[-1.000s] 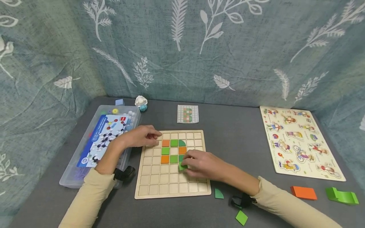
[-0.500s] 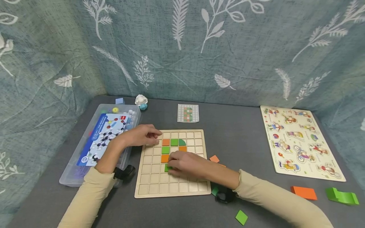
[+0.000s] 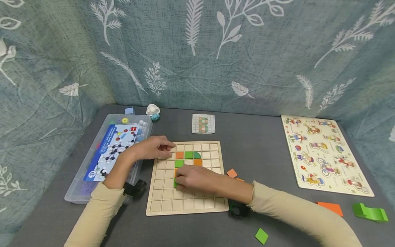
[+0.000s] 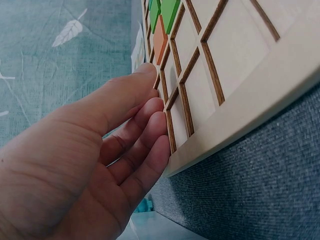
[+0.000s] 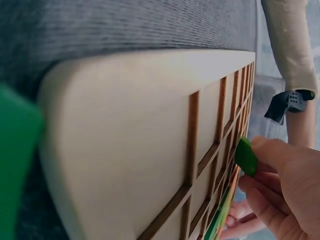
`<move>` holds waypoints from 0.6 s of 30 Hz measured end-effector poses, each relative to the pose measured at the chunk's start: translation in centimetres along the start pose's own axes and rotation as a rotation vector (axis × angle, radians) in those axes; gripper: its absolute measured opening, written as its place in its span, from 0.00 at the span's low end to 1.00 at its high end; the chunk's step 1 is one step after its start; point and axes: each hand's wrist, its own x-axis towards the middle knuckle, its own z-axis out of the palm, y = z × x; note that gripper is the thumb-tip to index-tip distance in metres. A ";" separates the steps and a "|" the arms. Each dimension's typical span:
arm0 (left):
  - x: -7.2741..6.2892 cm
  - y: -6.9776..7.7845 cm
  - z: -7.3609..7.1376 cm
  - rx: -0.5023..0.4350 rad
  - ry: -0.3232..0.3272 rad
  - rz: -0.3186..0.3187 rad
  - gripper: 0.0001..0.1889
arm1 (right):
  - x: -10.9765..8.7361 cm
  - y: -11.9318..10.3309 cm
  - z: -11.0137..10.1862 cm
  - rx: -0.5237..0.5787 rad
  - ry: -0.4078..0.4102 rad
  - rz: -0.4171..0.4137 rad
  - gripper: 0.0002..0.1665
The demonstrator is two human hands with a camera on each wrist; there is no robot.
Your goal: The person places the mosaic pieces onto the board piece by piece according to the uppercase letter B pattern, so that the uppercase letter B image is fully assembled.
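Observation:
My right hand (image 3: pixel 199 179) pinches a green square tile (image 5: pixel 246 156) between thumb and fingers, low over the wooden grid board (image 3: pixel 186 206). That tile sits in front of an orange tile (image 3: pixel 176 172) in the pattern's left column. Behind the hand show an orange tile (image 3: pixel 179 155), a green tile (image 3: pixel 188 155), a dark green quarter-round tile (image 3: pixel 197 155), another green tile (image 3: pixel 179 163) and another orange one (image 3: pixel 198 162). The rest of the pattern is hidden under my right hand. At the board's back left corner my left hand (image 3: pixel 152 147) rests with relaxed fingers, thumb on the board.
A printed pattern card (image 3: pixel 203 128) lies behind the board. Left stands a lidded plastic box (image 3: pixel 74 192), with a small figurine (image 3: pixel 152 110) nearby. To the right are loose orange (image 3: pixel 232 173) and green (image 3: pixel 261 236) tiles, a picture puzzle (image 3: pixel 290 137), an orange block (image 3: pixel 331 207) and a green block (image 3: pixel 370 212).
My right hand has moved left across the board with the green tile, from the pattern's right side to its left column. The left hand has stayed put.

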 end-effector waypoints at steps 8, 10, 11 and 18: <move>0.0 0.0 0.0 0.005 0.005 0.001 0.20 | -0.1 0.0 0.0 -0.009 -0.021 -0.006 0.06; 0.0 0.1 0.0 0.004 0.006 0.000 0.20 | -0.1 0.0 -0.1 -0.013 -0.017 -0.012 0.06; 0.0 0.1 0.0 0.004 0.005 0.000 0.20 | -0.2 0.0 -0.1 -0.015 -0.014 -0.014 0.05; 0.1 0.0 0.1 0.007 -0.001 -0.002 0.20 | -0.2 -0.1 -0.3 -0.050 -0.049 -0.017 0.06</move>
